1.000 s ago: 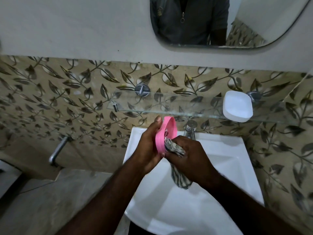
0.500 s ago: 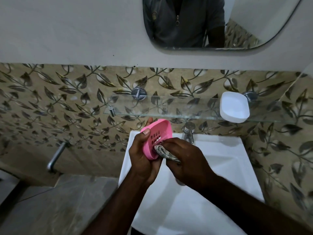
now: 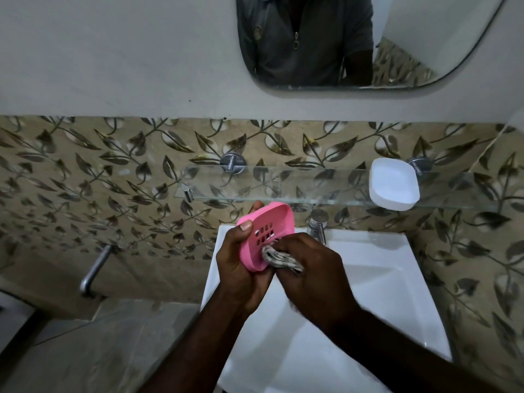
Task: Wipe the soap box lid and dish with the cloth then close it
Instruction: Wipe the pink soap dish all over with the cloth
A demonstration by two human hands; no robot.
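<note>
My left hand (image 3: 241, 268) grips a pink soap dish (image 3: 269, 228) with drain holes, tilted so that its inner face shows, above the white sink (image 3: 368, 285). My right hand (image 3: 312, 273) holds a bunched patterned cloth (image 3: 279, 258) and presses it against the dish's lower inside. The white soap box lid (image 3: 394, 183) lies on the right end of the glass shelf (image 3: 283, 182), apart from both hands.
A chrome tap (image 3: 317, 224) stands at the back of the sink, just right of the dish. A metal wall spout (image 3: 95, 268) sticks out at the left above a grey ledge (image 3: 99, 350). A mirror (image 3: 354, 41) hangs above.
The pink dish has turned from edge-on to showing its holed inner face. The cloth, which hung down a second ago, is now bunched in my right hand against the dish.
</note>
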